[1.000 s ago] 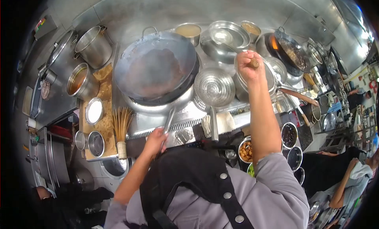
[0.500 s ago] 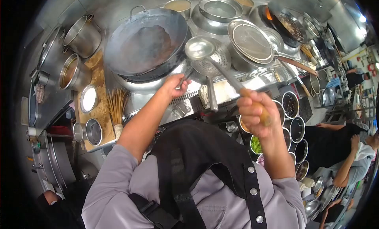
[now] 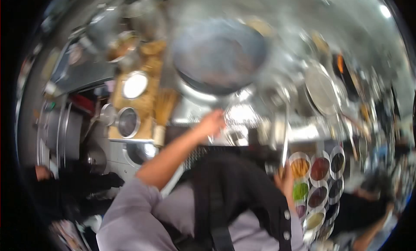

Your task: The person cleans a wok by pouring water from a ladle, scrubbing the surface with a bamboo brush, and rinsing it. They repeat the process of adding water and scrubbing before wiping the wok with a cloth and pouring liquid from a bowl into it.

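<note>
Motion blurs the whole view. My right hand (image 3: 284, 181) is low on the right, closed around the handle end of a metal ladle (image 3: 285, 140) that points up and away. The ladle's bowl is smeared among the metalware beyond it. My left hand (image 3: 213, 123) is stretched over the steel stove front, just below a large dark wok (image 3: 221, 56). Blur hides its fingers and anything in them. The wok sits on the stove, its inside hazy.
Right of my right hand stand several round containers of ingredients, including a green one (image 3: 300, 191). A mesh strainer (image 3: 321, 88) lies at the back right. On the left, a wooden board (image 3: 145, 103) carries a white-filled bowl (image 3: 134, 85) and a bamboo brush (image 3: 164, 110). A person (image 3: 359, 207) stands at right.
The view has swung, so the wok and stove now appear further right. My right hand has come down with the ladle, whose handle now stands nearly upright. My left hand is lower in view.
</note>
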{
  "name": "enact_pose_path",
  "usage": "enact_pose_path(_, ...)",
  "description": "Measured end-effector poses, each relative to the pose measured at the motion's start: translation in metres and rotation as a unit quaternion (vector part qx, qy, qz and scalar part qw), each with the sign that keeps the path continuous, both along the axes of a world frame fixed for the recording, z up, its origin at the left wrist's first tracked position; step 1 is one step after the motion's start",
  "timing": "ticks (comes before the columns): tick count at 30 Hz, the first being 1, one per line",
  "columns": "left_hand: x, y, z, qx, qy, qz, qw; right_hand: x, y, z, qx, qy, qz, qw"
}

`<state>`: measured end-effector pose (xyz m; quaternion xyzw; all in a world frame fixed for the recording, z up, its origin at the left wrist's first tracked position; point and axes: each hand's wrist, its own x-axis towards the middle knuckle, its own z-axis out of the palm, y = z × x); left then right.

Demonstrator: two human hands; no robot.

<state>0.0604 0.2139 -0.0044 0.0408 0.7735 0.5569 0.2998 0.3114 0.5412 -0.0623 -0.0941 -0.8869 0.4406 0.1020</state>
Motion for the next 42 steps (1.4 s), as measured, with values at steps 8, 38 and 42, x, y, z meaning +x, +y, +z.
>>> enact_pose_path(8,0.098,-0.146,-0.026,-0.281,0.305,0.065,0.907,0.007,-0.033,-0.037,-0.038,-0.074,-0.067,0.994)
enact_pose_path(38,-0.130,-0.330,-0.105,0.373,-0.069,0.648,0.660,0.016,-0.060,-0.033,-0.102,-0.045,-0.122,0.986)
enact_pose_path(42,-0.155,-0.326,-0.112,0.312,0.018,0.668,0.675,-0.003,-0.075,0.043,-0.263,-0.079,-0.151,0.950)
